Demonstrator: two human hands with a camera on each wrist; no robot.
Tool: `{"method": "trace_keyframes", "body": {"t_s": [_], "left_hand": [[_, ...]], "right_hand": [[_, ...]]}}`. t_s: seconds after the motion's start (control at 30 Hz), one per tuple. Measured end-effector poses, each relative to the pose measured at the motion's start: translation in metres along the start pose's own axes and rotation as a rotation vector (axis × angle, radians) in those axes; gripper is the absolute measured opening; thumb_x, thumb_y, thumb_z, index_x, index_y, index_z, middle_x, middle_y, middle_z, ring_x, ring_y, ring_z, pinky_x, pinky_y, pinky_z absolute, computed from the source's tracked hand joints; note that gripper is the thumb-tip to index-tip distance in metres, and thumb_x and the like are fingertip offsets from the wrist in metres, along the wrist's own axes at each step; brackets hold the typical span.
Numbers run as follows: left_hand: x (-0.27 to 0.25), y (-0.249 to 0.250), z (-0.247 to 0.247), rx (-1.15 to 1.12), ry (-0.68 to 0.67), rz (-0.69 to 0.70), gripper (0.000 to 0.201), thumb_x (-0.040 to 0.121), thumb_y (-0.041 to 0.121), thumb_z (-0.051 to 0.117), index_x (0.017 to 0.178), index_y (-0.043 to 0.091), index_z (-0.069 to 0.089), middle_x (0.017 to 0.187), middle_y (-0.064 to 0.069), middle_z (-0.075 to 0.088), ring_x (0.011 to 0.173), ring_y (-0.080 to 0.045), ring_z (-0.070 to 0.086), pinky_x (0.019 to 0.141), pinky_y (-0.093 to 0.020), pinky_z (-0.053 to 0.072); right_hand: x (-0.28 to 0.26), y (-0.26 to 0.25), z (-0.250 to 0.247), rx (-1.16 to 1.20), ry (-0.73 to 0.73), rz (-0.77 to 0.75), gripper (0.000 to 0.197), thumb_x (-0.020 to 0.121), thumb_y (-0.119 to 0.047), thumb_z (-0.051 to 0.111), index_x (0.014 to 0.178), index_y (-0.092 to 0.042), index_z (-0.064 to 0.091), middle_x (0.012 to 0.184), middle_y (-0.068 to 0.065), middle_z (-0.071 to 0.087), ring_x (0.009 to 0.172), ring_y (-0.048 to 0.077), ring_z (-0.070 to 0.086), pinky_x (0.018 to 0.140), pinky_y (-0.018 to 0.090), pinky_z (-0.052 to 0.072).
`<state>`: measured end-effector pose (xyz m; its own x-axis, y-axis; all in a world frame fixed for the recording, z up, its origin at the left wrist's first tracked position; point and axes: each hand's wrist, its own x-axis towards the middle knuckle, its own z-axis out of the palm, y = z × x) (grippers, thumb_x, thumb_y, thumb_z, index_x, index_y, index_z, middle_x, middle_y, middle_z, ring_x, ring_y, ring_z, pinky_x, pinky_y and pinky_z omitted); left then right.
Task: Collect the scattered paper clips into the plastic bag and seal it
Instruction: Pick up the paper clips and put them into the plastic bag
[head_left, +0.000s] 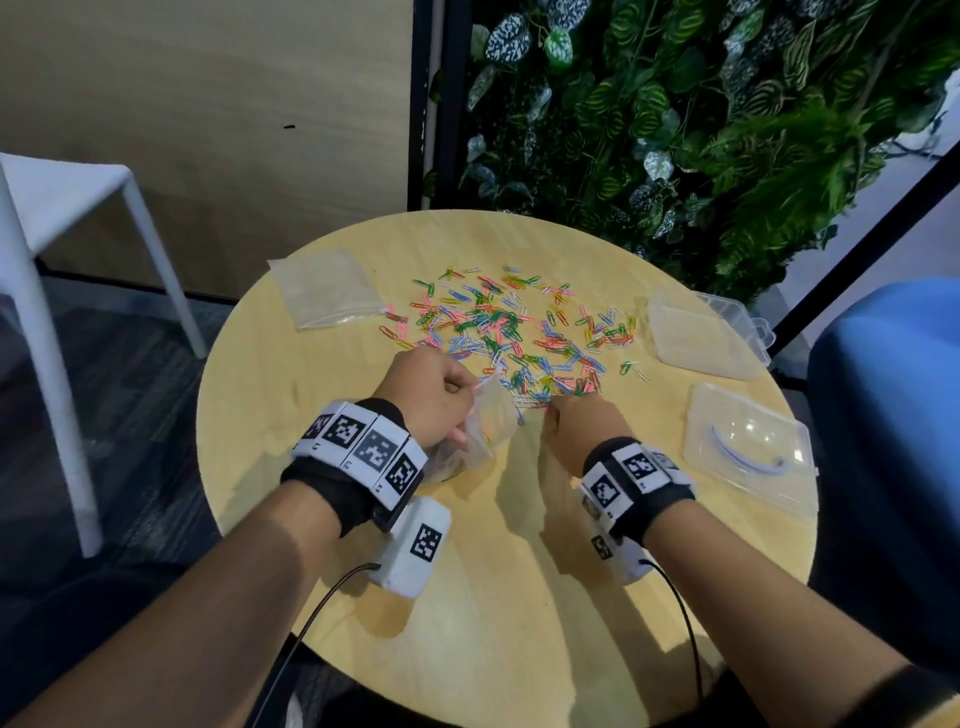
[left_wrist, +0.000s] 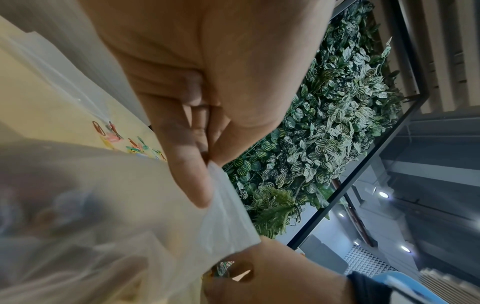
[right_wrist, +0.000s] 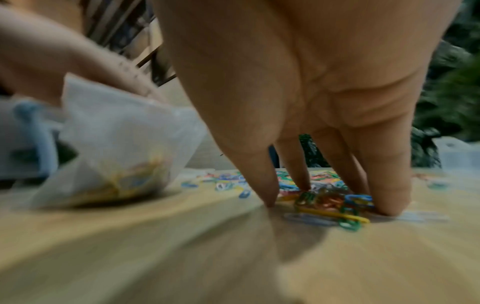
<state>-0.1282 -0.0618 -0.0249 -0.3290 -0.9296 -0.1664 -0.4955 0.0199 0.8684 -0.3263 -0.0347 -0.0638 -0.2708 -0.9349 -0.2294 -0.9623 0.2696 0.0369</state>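
Note:
Many coloured paper clips (head_left: 509, 327) lie scattered over the middle of the round wooden table (head_left: 493, 571). My left hand (head_left: 436, 395) pinches the rim of a clear plastic bag (head_left: 483, 421) and holds its mouth up; the bag's bottom rests on the table. A few clips show inside the bag (right_wrist: 116, 144). My right hand (head_left: 582, 421) stands just right of the bag, fingers pointing down. Its fingertips (right_wrist: 389, 205) touch the table around a small heap of clips (right_wrist: 335, 205), which lies loose on the wood.
A second, flat plastic bag (head_left: 327, 288) lies at the table's far left. Two clear plastic boxes (head_left: 701, 332) (head_left: 748, 447) sit at the right. A white stool (head_left: 62, 208) stands left, a blue seat (head_left: 893, 415) right, and a plant wall (head_left: 675, 104) behind.

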Motion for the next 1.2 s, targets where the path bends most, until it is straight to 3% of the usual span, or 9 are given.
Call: {"method": "trace_keyframes", "body": {"t_s": [0.17,0.3,0.43,0.57,0.77,0.97,1.07,1.13,1.2], "left_hand": [[-0.002,-0.001,-0.003,-0.001,-0.006,-0.007,0.017,0.096,0.009,0.06,0.105,0.007,0.074,0.09,-0.01,0.073,0.063,-0.028,0.076,0.056,-0.026,0.061],[-0.004,0.0,-0.004,0.01,-0.006,-0.003,0.018,0.096,0.007,0.06,0.108,0.006,0.073,0.092,-0.01,0.073,0.054,-0.016,0.073,0.044,-0.015,0.052],[-0.004,0.0,-0.006,0.027,-0.017,0.0,0.018,0.096,0.008,0.06,0.108,0.006,0.074,0.096,-0.01,0.074,0.05,-0.014,0.071,0.045,-0.016,0.053],[-0.005,0.001,-0.005,0.041,-0.026,-0.008,0.019,0.097,0.008,0.059,0.108,0.005,0.074,0.098,-0.01,0.075,0.06,-0.019,0.075,0.041,-0.014,0.05],[-0.004,0.004,0.003,0.048,-0.021,-0.007,0.019,0.096,0.007,0.058,0.098,0.005,0.076,0.088,-0.014,0.077,0.061,-0.027,0.075,0.061,-0.034,0.063],[-0.004,0.005,0.011,-0.036,0.018,-0.049,0.017,0.096,0.005,0.058,0.1,0.007,0.074,0.076,-0.008,0.072,0.053,-0.021,0.073,0.049,-0.029,0.06],[-0.001,0.004,0.009,-0.069,0.019,-0.05,0.021,0.095,0.006,0.061,0.079,0.016,0.072,0.075,-0.01,0.073,0.063,-0.03,0.076,0.066,-0.043,0.064],[0.001,0.002,0.008,-0.089,0.01,-0.048,0.02,0.094,0.007,0.063,0.08,0.016,0.072,0.075,-0.016,0.075,0.068,-0.033,0.076,0.074,-0.047,0.063],[0.003,0.001,0.008,-0.092,0.01,-0.035,0.017,0.094,0.008,0.063,0.082,0.015,0.073,0.076,-0.018,0.075,0.069,-0.033,0.076,0.076,-0.047,0.063]], "right_hand": [[0.005,-0.003,-0.002,-0.058,0.054,-0.028,0.025,0.089,-0.001,0.044,0.1,-0.006,0.066,0.097,0.014,0.065,0.087,0.029,0.062,0.073,0.033,0.052],[0.012,0.019,-0.02,0.054,0.06,-0.018,0.019,0.084,-0.017,0.06,0.093,-0.015,0.076,0.089,0.005,0.073,0.079,0.022,0.064,0.074,0.03,0.057],[0.012,0.054,-0.032,0.652,0.109,0.156,0.008,0.077,-0.022,0.076,0.083,-0.017,0.079,0.078,-0.002,0.073,0.07,0.013,0.067,0.063,0.021,0.054],[0.013,0.069,-0.039,1.521,0.004,0.281,0.023,0.079,-0.007,0.074,0.099,0.005,0.072,0.105,0.024,0.07,0.09,0.029,0.07,0.076,0.028,0.06],[0.0,0.038,-0.053,1.941,-0.257,0.213,0.022,0.088,-0.007,0.065,0.107,0.002,0.067,0.104,0.018,0.068,0.09,0.022,0.073,0.063,0.016,0.058],[-0.029,-0.014,-0.042,1.792,-0.319,0.025,0.015,0.085,-0.003,0.067,0.098,0.004,0.069,0.091,0.013,0.071,0.079,0.018,0.07,0.075,0.021,0.059],[-0.039,-0.021,-0.033,1.239,-0.058,-0.201,0.009,0.078,-0.013,0.077,0.083,-0.006,0.074,0.079,0.009,0.073,0.071,0.019,0.07,0.074,0.028,0.06],[-0.042,-0.024,-0.028,0.796,0.114,-0.345,0.006,0.081,-0.017,0.072,0.084,-0.013,0.076,0.08,0.001,0.075,0.072,0.015,0.07,0.073,0.026,0.056],[-0.044,-0.027,-0.026,0.642,0.167,-0.408,0.013,0.08,-0.012,0.067,0.088,-0.014,0.076,0.08,0.0,0.074,0.071,0.013,0.068,0.07,0.023,0.051]]}}
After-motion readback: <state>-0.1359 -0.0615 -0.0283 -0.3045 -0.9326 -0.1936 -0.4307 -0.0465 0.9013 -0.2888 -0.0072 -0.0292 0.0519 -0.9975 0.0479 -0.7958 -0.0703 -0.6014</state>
